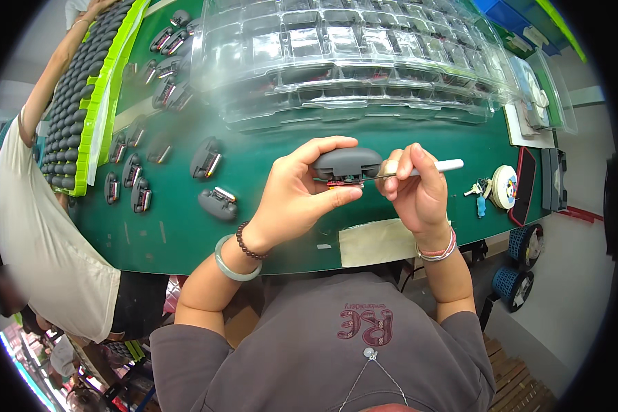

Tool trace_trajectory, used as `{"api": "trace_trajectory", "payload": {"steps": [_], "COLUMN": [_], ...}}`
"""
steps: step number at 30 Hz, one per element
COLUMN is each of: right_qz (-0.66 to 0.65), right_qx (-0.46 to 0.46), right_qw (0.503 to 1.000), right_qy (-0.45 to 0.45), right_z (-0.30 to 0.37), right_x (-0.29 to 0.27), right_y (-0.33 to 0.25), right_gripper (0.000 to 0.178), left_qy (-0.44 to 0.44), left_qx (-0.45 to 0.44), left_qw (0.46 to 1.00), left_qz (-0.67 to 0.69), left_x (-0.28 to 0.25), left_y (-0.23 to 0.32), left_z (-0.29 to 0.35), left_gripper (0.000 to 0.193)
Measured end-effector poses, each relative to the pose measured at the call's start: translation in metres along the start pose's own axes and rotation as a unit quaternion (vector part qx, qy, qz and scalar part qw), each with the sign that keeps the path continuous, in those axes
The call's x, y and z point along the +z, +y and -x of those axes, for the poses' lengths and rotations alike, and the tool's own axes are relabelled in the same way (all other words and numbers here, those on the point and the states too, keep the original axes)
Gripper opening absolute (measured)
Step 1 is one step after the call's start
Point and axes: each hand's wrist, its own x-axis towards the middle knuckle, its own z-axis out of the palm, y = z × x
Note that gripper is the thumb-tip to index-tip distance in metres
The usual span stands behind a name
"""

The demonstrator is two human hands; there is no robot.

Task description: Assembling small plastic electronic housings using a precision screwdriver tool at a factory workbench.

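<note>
My left hand grips a dark grey rounded plastic device between thumb and fingers. The underside of the device is exposed, showing red and metallic parts. In my right hand a thin-shafted tool with a whitish handle is pinched. Its narrow dark shaft reaches left to the device's lower edge; whether the tip touches is too small to tell. On the green table, left of my left hand, lie a similar device and another one, their silvery cylinders showing.
Stacked clear plastic trays fill the table's back. More grey devices lie at left, beside a lime-green crate of dark rounded parts, where another person's arm reaches. Keys, a round case and a phone lie at right.
</note>
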Motion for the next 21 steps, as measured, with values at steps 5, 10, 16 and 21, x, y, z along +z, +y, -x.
{"api": "trace_trajectory", "payload": {"steps": [5, 10, 16, 21], "right_qz": [-0.112, -0.151, -0.012, 0.011], "right_qx": [0.083, 0.125, -0.022, -0.083], "right_qw": [0.990, 0.980, 0.999, 0.996], "right_qy": [-0.025, -0.023, 0.045, 0.022], "right_z": [-0.003, -0.007, 0.000, 0.000], "right_x": [-0.004, -0.005, -0.001, -0.002], "right_y": [0.004, 0.007, -0.002, -0.004], "right_gripper": [0.037, 0.038, 0.038, 0.039], "left_qy": [0.004, 0.013, 0.059, 0.068], "left_qx": [-0.003, -0.003, -0.072, -0.072], "left_qw": [1.000, 1.000, 0.994, 0.994], "left_qz": [0.002, -0.011, 0.054, 0.041], "left_x": [0.000, 0.000, -0.003, -0.002], "left_y": [0.002, 0.003, 0.006, 0.003], "left_z": [0.000, 0.001, -0.003, -0.004], "left_gripper": [0.048, 0.049, 0.047, 0.047]}}
